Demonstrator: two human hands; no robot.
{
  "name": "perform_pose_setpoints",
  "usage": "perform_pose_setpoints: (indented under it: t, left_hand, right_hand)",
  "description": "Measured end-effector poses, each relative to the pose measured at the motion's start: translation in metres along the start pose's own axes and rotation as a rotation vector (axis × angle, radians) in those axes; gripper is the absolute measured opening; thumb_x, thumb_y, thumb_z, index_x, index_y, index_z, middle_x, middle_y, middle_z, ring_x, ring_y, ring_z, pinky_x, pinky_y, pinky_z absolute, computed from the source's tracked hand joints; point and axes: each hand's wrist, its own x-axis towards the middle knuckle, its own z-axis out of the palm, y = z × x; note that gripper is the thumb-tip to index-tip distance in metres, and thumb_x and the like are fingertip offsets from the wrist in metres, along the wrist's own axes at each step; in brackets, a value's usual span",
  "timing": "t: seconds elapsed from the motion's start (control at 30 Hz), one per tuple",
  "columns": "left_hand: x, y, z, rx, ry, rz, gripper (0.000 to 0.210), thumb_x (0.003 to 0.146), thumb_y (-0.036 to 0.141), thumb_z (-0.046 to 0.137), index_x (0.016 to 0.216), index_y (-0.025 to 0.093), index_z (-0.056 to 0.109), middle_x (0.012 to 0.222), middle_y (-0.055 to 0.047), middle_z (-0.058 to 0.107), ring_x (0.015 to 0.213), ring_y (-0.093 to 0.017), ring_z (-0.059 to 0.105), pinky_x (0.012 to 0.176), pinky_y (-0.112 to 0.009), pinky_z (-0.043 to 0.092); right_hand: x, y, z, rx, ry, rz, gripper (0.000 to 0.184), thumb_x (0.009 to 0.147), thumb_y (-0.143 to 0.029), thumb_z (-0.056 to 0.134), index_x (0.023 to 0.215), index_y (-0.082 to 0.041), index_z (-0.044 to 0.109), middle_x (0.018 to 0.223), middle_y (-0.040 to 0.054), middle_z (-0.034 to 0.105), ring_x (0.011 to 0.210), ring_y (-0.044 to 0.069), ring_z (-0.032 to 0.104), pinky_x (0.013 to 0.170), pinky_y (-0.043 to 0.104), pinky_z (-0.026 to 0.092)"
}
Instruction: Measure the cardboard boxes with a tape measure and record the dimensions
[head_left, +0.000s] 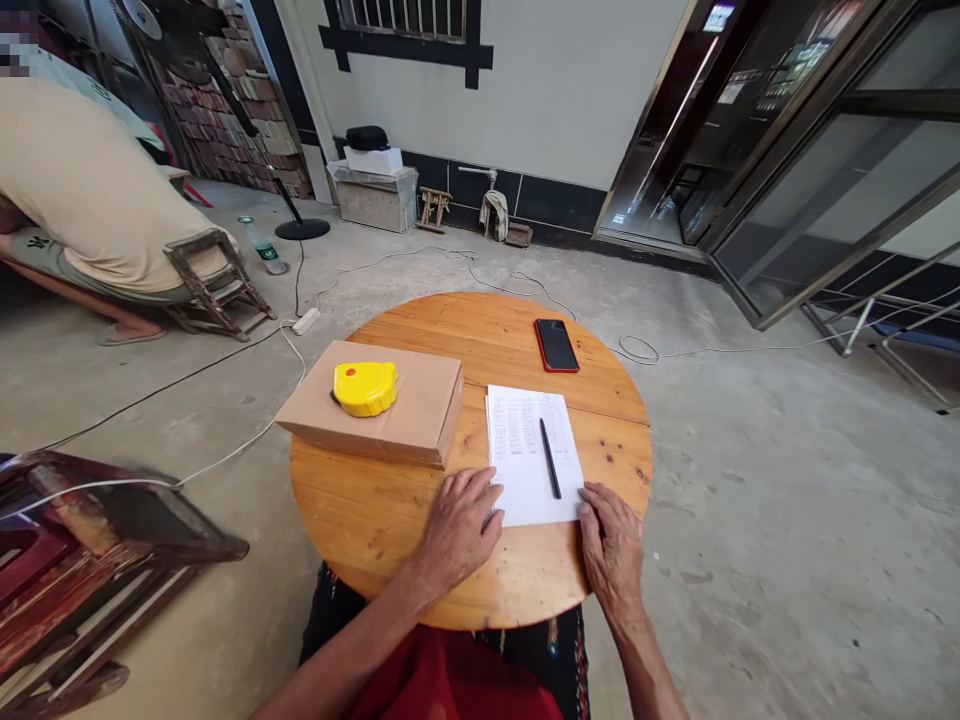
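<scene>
Sheets of white paper [529, 490] with columns of writing lie on the round wooden table [360, 515]. A black pen [550, 458] rests slantwise on the paper. My left hand [463, 520] lies on the tabletop, its fingertips at the paper's lower left edge, fingers stretched out and holding nothing. At the lower right edge of the paper, my right hand [611, 545] rests with its fingers extended, also holding nothing. Left of the paper is a closed cardboard box [420, 400], and a yellow tape measure [365, 388] sits on top of it.
A phone [556, 345] with a red edge lies toward the table's far right. Cables cross the concrete floor around a power strip [305, 321]. Wooden chair [112, 560] parts stand at left. Beyond, a person [97, 190] sits on a low stool near a standing fan [302, 228] and a bottle [262, 246].
</scene>
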Motion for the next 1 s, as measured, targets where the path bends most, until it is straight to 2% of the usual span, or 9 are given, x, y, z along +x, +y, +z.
perform_pose_setpoints:
  t: [0.3,0.5,0.57,0.63,0.7,0.77,0.83,0.9,1.0]
  left_hand:
    - [-0.002,0.003,-0.002,-0.062,0.038,0.017,0.026,0.083,0.015,0.058,0.108,0.02,0.065,0.13,-0.008,0.062,0.115,-0.028,0.051,0.098,-0.046,0.043]
    - [-0.026,0.005,-0.04,-0.156,0.269,0.078,0.024,0.084,0.012,0.053,0.104,0.02,0.064,0.11,-0.008,0.065,0.103,-0.022,0.057,0.092,-0.038,0.048]
    - [-0.036,-0.011,-0.062,-0.112,0.459,0.058,0.027,0.086,0.012,0.051,0.109,0.019,0.063,0.106,-0.009,0.064,0.102,-0.022,0.057,0.092,-0.039,0.048]
    - [-0.042,-0.037,-0.086,-0.028,0.644,-0.043,0.031,0.087,0.012,0.052,0.116,0.02,0.061,0.108,-0.01,0.062,0.105,-0.023,0.057,0.095,-0.039,0.047]
    - [-0.04,-0.07,-0.11,-0.008,0.764,-0.215,0.034,0.088,0.018,0.055,0.122,0.02,0.059,0.115,-0.011,0.06,0.111,-0.024,0.055,0.1,-0.041,0.044]
    - [-0.031,-0.102,-0.129,-0.118,0.852,-0.436,0.042,0.089,0.028,0.057,0.13,0.019,0.055,0.129,-0.013,0.054,0.124,-0.027,0.049,0.107,-0.044,0.04]
    - [-0.018,-0.128,-0.141,-0.359,0.858,-0.623,0.053,0.087,0.035,0.059,0.137,0.018,0.049,0.142,-0.014,0.047,0.134,-0.028,0.043,0.111,-0.044,0.036]
    - [-0.005,-0.145,-0.146,-0.564,0.808,-0.71,0.059,0.086,0.04,0.06,0.139,0.017,0.047,0.145,-0.015,0.046,0.134,-0.028,0.045,0.111,-0.042,0.037]
    - [0.005,-0.153,-0.144,-0.703,0.718,-0.701,0.059,0.087,0.045,0.058,0.137,0.014,0.051,0.131,-0.016,0.06,0.118,-0.028,0.06,0.099,-0.04,0.048]
  right_hand:
    - [-0.003,0.002,-0.001,0.002,-0.01,0.032,0.038,0.097,-0.038,0.042,0.104,-0.014,0.07,0.113,0.0148,0.071,0.107,0.03,0.063,0.094,0.051,0.047]
    - [0.013,-0.003,-0.008,0.008,0.028,0.013,0.046,0.093,-0.049,0.043,0.104,-0.012,0.07,0.121,0.0205,0.066,0.112,0.039,0.061,0.083,0.056,0.053]
    - [0.032,-0.029,-0.01,0.081,0.003,0.013,0.042,0.092,-0.049,0.047,0.106,-0.017,0.069,0.126,0.0175,0.064,0.117,0.038,0.059,0.06,0.041,0.057]
    - [0.056,-0.068,-0.009,0.164,-0.062,-0.011,0.036,0.09,-0.046,0.052,0.113,-0.022,0.067,0.133,0.0129,0.06,0.122,0.035,0.056,0.045,0.029,0.051]
    - [0.083,-0.117,-0.002,0.242,-0.114,-0.16,0.033,0.091,-0.041,0.053,0.119,-0.025,0.063,0.136,0.0116,0.058,0.122,0.031,0.057,0.057,0.033,0.057]
    - [0.111,-0.167,0.012,0.267,-0.204,-0.353,0.044,0.089,-0.039,0.056,0.131,-0.024,0.054,0.14,0.013,0.054,0.127,0.03,0.053,0.089,0.045,0.055]
    - [0.137,-0.214,0.03,0.211,-0.322,-0.461,0.061,0.085,-0.04,0.06,0.141,-0.019,0.045,0.146,0.0172,0.048,0.133,0.033,0.047,0.104,0.053,0.044]
    - [0.158,-0.251,0.049,0.117,-0.43,-0.479,0.077,0.08,-0.043,0.066,0.145,-0.014,0.039,0.151,0.0215,0.041,0.135,0.038,0.043,0.105,0.057,0.039]
    - [0.174,-0.279,0.069,0.11,-0.54,-0.527,0.072,0.075,-0.037,0.07,0.139,-0.014,0.048,0.138,0.0206,0.055,0.124,0.038,0.052,0.102,0.054,0.041]
